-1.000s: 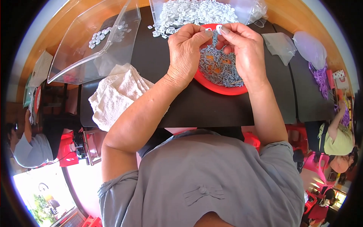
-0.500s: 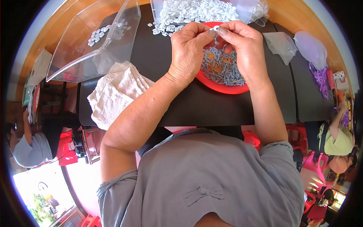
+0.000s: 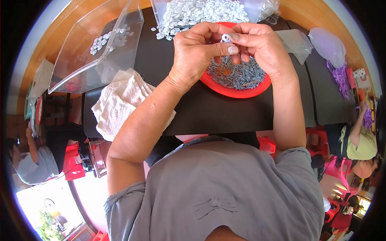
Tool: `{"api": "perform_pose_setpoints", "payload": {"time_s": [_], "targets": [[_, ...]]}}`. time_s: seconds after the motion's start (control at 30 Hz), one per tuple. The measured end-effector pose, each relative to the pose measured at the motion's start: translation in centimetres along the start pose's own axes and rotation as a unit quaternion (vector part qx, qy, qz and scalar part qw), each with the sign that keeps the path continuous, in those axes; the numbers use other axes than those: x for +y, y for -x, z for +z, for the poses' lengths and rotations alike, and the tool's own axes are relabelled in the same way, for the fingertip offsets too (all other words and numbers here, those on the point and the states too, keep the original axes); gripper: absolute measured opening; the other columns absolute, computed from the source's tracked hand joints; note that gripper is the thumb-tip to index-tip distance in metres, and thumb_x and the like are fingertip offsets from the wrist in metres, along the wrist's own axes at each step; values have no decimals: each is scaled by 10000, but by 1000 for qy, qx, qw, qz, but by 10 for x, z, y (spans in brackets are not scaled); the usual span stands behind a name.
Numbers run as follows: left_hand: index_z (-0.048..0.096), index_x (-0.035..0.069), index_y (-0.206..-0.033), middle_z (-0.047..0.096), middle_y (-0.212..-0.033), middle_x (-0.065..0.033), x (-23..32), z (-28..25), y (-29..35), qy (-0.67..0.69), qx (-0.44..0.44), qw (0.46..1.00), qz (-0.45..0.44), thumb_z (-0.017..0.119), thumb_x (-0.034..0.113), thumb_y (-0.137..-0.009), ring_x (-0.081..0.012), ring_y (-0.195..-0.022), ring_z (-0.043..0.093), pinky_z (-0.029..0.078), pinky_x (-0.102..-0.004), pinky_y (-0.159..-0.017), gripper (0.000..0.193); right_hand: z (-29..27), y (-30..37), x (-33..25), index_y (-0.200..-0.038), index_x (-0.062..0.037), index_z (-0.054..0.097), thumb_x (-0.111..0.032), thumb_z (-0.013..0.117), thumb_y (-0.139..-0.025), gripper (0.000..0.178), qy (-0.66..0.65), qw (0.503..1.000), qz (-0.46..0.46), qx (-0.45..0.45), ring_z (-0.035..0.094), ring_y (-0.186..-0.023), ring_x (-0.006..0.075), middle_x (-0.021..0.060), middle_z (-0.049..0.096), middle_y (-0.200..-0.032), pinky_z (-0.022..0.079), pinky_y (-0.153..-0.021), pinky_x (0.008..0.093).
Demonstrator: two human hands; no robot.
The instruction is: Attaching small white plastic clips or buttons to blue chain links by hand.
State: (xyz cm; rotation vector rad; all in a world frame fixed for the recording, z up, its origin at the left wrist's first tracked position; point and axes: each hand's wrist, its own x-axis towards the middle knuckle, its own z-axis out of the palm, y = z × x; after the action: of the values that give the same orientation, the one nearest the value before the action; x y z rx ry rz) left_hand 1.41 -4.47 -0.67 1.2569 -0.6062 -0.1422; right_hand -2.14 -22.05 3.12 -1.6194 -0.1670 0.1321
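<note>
Over a red basin (image 3: 237, 93), my two hands meet around a small white plastic piece (image 3: 225, 38) with two dark holes. My left hand (image 3: 198, 50) pinches it with the thumb below. The thumb and fingers of my right hand (image 3: 259, 45) close on its right side; whether those fingers also hold a smaller part is hidden. Many thin grey screw-like pieces (image 3: 241, 75) lie in the basin under my hands. Behind them, a clear bin (image 3: 158, 11) holds a heap of similar white pieces (image 3: 205, 11), some spilling onto the dark table (image 3: 193, 116).
On the left, a tilted clear plastic container (image 3: 72, 74) holds several white pieces. A white cloth (image 3: 122, 100) lies by my left forearm. To the right are a clear plastic bag (image 3: 295, 44) and a bundle of purple strips (image 3: 339, 80). Other people sit at both sides.
Both hands have come slightly nearer to me and tilted the white piece, so its holes now show. My left thumb has slid below it. More of the basin's right side is visible.
</note>
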Motion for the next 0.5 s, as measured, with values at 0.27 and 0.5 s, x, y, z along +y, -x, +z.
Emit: {"api": "perform_pose_setpoints", "payload": {"time_s": [0.27, 0.5], "targets": [[650, -38, -982, 695, -845, -107, 7, 1, 3, -47, 3, 999, 28, 772, -48, -726, -128, -747, 661, 547, -244, -658, 284, -2, -1, 1, -961, 14, 641, -211, 611, -917, 231, -27, 1000, 7, -5, 595, -547, 119, 30, 614, -698, 387, -468, 186], [629, -43, -944, 688, -830, -115, 7, 3, 8, -9, 17, 998, 59, 746, -70, -748, -142, -759, 666, 554, -259, -707, 230, 2, 0, 4, -917, 9, 632, -207, 603, -928, 218, -42, 999, 10, -21, 584, -527, 116, 25, 588, -672, 366, -436, 174]]}}
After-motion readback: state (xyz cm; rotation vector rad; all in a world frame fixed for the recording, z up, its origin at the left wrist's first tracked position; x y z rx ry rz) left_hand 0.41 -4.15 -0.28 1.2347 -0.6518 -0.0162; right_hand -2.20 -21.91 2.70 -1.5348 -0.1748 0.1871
